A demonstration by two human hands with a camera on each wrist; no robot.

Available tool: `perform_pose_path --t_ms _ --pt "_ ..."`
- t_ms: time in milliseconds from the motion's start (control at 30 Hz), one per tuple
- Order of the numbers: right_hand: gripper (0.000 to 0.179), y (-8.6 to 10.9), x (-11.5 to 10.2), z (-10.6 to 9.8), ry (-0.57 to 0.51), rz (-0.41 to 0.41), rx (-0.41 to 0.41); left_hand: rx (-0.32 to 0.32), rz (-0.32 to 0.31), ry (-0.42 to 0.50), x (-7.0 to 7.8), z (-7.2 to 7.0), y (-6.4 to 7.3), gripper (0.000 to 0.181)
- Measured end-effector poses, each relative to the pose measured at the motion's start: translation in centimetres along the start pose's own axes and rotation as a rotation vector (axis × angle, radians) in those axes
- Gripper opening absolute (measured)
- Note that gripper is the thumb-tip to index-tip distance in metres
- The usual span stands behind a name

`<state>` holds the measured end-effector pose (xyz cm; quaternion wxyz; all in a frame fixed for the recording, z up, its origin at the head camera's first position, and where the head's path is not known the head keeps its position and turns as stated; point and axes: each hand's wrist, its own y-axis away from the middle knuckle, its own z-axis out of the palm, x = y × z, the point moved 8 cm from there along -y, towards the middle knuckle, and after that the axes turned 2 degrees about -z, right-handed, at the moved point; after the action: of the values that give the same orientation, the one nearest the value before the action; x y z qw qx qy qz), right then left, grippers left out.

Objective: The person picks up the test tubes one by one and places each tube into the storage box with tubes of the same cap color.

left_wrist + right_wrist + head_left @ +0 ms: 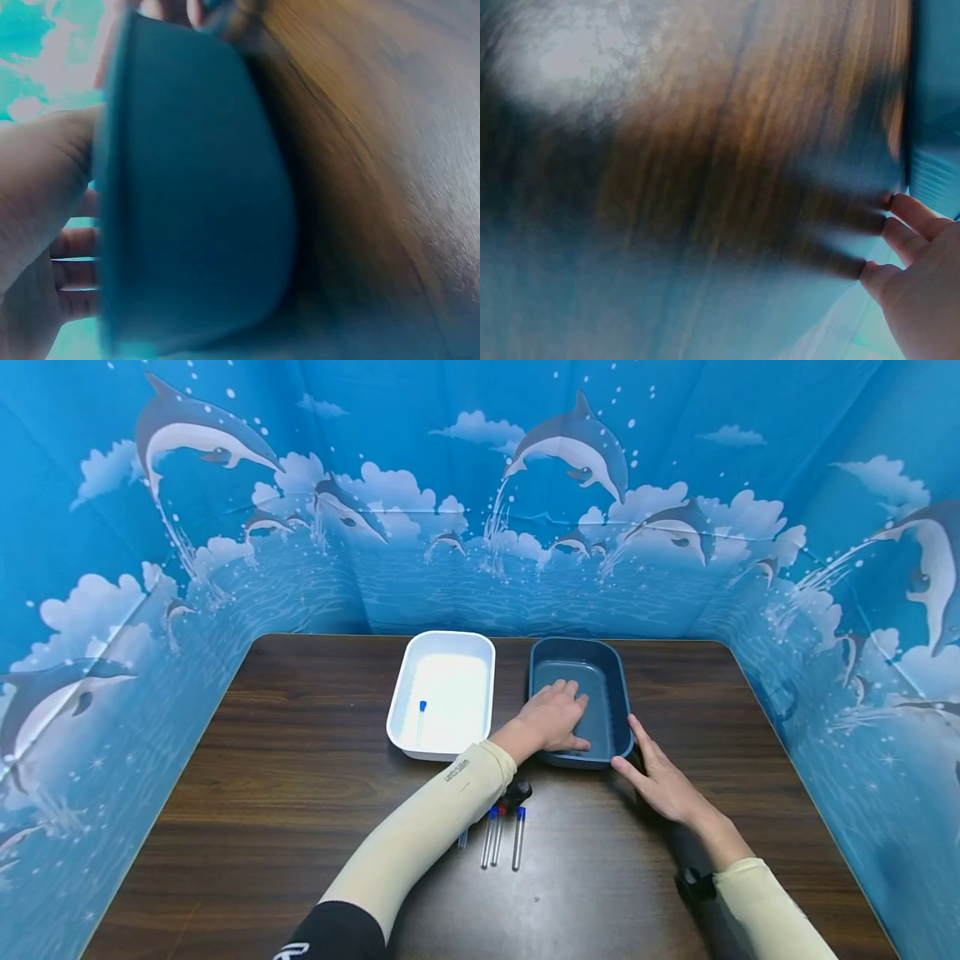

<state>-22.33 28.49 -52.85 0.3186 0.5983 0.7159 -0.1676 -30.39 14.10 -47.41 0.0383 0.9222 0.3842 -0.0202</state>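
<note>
Resting inside the dark blue plastic tray at the tabletop's far middle, the left hand lies flat, grip relaxed; the right hand, fingers straight, touches its near-right rim. Light, rigid, slippery-looking: best held by opposite rims.

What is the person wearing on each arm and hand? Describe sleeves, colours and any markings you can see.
Both hands are bare. The left arm wears a snug cream sleeve with small dark lettering near the wrist, and a black sleeve with a white mark shows at the upper arm. The right arm wears a matching cream sleeve, with a small black device strapped at the wrist.
</note>
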Motion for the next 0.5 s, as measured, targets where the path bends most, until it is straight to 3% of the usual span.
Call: perform_pose_path --t_ms 267,500 --pt "0.079 0.0 0.0 0.0 -0.004 0.003 0.002 0.113 0.079 -0.007 1.9 -4.1 2.7 0.079" --pt "0.079 0.0 0.1 0.0 0.004 -0.002 0.01 0.192 0.086 0.092 1.7 -6.2 6.8 0.073"
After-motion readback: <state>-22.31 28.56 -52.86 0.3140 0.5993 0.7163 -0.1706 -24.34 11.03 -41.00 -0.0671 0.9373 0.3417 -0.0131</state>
